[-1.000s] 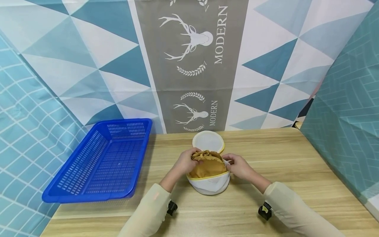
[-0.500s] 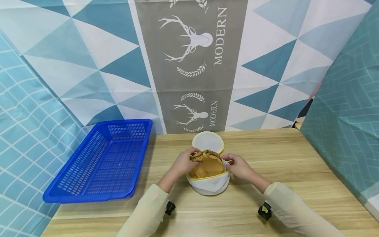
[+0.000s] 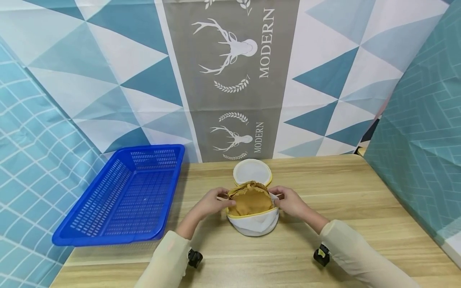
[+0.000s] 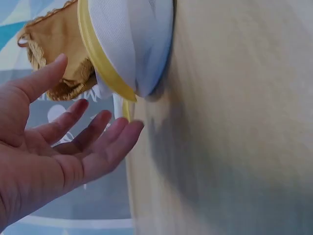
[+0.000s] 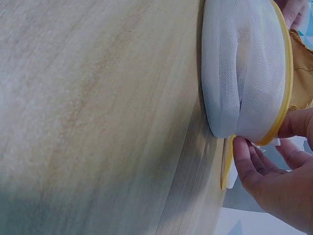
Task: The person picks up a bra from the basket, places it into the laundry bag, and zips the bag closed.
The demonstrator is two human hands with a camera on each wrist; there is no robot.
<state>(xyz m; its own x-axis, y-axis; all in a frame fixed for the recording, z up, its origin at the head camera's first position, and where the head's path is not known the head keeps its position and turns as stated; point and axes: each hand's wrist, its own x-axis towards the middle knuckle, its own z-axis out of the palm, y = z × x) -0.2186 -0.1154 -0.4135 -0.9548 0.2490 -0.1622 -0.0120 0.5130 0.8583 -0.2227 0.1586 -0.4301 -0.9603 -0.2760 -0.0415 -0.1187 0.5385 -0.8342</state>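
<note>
A white mesh laundry bag [image 3: 253, 227] with a yellow zipper stands on the table, its round lid [image 3: 252, 171] folded open behind it. A mustard-brown garment with scalloped trim [image 3: 252, 202] sticks up out of its mouth. My left hand [image 3: 213, 203] is beside the bag's left side; in the left wrist view its fingers [image 4: 100, 129] are spread and loosely bent, holding nothing. On the other side my right hand [image 3: 291, 203] pinches the bag's rim. The right wrist view shows that thumb and fingers at the zipper edge [image 5: 285, 93]. The garment's lower part is hidden in the bag.
A blue plastic basket [image 3: 133, 200] with slotted walls stands at the left of the wooden table [image 3: 273, 260]. Patterned cloth [image 3: 234, 80] hangs behind the table, and more cloth lines both sides.
My left hand has let go of the garment's top edge and drawn back to the left and slightly down. My right hand stays at the bag's rim.
</note>
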